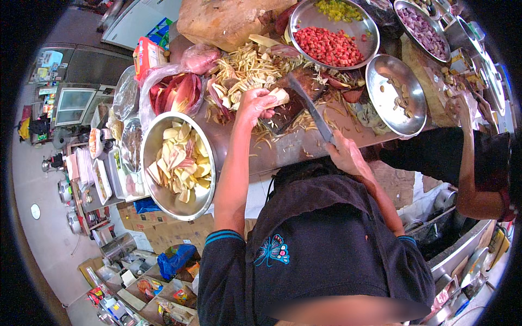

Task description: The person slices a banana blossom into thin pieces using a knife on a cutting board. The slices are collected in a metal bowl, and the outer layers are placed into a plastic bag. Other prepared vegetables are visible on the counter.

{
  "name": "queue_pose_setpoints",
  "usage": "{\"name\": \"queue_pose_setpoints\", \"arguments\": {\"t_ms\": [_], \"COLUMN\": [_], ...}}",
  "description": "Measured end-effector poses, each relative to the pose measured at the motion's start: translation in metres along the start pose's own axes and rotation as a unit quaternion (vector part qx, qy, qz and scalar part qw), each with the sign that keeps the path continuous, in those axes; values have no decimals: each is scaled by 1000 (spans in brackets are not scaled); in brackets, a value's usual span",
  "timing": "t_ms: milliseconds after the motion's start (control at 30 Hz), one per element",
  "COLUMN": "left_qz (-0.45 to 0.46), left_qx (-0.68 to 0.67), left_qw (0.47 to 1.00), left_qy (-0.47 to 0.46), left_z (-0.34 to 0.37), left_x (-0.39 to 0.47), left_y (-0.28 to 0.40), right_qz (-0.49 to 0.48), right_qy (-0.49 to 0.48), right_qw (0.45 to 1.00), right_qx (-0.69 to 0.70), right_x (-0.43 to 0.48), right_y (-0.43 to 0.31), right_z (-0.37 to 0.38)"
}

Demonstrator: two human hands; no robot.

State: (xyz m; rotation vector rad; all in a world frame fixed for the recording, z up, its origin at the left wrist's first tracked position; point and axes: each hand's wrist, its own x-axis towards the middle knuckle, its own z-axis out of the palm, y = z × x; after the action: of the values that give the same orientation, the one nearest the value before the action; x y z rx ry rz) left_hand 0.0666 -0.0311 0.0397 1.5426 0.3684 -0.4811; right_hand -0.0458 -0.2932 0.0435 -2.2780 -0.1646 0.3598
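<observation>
In my left hand (253, 108) is a pale piece of what looks like banana blossom (280, 97), gripped between thumb and fingers above a dark cutting board (281, 119). My right hand (350, 154) is closed around the handle of a knife (312, 106), whose blade angles up and away, just right of the piece. Behind my left hand lies a heap of pale shredded strips (244, 69). More shreds are scattered around the board. A large steel bowl (204, 197) with pale yellowish and pinkish petal pieces is left of my left forearm.
Dark red blossom petals (175, 93) lie in clear plastic. A steel plate (304, 20) bears diced red and yellow bits; right of it stands a steel bowl (381, 89) with a few slices. A wooden block (224, 20) is behind. A co-worker's hands (461, 108) are at right.
</observation>
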Motion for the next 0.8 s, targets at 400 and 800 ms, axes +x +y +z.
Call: {"name": "queue_pose_setpoints", "arguments": {"t_ms": [400,800], "left_qz": [465,376], "left_qx": [503,270], "left_qw": [699,866], "left_qy": [204,187], "left_z": [19,6], "left_x": [-42,-31], "left_y": [-25,-9], "right_qz": [12,36], "right_qy": [30,17], "right_qw": [999,999], "right_qx": [-17,9], "right_x": [-2,-4], "right_y": [11,9], "right_z": [-5,-9]}}
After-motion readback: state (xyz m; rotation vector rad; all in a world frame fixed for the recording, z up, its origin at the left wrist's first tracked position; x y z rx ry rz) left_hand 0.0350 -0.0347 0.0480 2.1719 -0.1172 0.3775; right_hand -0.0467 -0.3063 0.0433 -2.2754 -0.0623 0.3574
